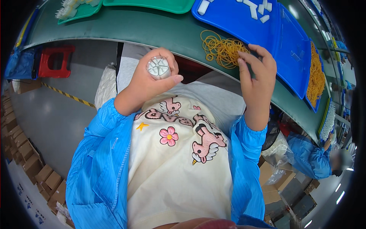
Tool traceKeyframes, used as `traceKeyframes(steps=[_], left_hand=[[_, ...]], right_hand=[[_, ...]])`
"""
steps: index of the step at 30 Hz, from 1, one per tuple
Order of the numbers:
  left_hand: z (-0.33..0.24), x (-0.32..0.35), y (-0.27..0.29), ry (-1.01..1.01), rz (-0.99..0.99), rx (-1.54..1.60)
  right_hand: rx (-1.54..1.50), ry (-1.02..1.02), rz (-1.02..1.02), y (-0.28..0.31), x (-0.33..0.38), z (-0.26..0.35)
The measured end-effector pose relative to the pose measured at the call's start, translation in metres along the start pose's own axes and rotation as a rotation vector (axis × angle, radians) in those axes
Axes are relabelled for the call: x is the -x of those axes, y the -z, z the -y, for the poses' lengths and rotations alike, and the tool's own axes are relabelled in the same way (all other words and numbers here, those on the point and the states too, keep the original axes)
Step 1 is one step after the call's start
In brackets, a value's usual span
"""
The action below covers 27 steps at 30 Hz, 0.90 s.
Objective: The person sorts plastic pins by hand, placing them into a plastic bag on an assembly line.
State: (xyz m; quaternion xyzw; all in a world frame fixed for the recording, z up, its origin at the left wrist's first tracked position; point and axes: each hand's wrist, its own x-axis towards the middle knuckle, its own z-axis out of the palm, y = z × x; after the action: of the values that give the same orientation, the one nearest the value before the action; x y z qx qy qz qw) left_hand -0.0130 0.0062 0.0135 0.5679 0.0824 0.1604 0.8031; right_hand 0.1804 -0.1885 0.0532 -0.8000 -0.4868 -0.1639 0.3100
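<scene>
Starting with the left hand [139,80]: got the fingers [164,53] curled closed around a round bundle of white pieces [158,68], with wedge-shaped ends fitted together like pie slices. Held up in the air over the lap, just off the near edge of the dark green tabletop [152,28], with the thumb laid along the lower right side.

Over to the right hand [261,72]: reaching in at the right side of a loose pile of yellowish rubber bands [223,49], with thumb and index fingertip bent close to each other. Honestly can't tell from here if pinching a band or just touching the heap.

As for that pile, lying right on the tabletop near the edge, just beside a big blue tray [236,24] with some white plastic bits [253,11] scattered in it. Further right, another blue tray [289,74] with a few clear-looking pieces [295,56], then a second heap of rubber bands [315,76]. Up at the top left, a couple of green trays [150,4], one with a clump of white parts [72,9].

In the background: a red plastic stool [55,63], yellow-and-black floor tape [68,94], lots of cardboard boxes [32,164] on the left, and a co-worker in blue [310,154] way off to the right. Also wearing a bright blue jacket [99,145] over a cream top [171,171] with pink cartoon prints.
</scene>
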Motion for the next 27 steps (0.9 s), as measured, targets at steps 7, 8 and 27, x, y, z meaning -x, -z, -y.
traceKeyframes(steps=[7,8,27], left_hand=[[0.002,0.0,-0.006,0.119,-0.019,-0.097],[0.003,0.0,-0.005,0.108,-0.013,-0.109],[0.002,-0.003,-0.014,0.157,0.029,-0.16]], right_hand=[[0.069,0.064,0.034,-0.015,-0.01,0.0],[0.055,0.06,0.038,-0.015,-0.011,0.001],[-0.763,-0.331,-0.172,-0.023,-0.026,0.001]])
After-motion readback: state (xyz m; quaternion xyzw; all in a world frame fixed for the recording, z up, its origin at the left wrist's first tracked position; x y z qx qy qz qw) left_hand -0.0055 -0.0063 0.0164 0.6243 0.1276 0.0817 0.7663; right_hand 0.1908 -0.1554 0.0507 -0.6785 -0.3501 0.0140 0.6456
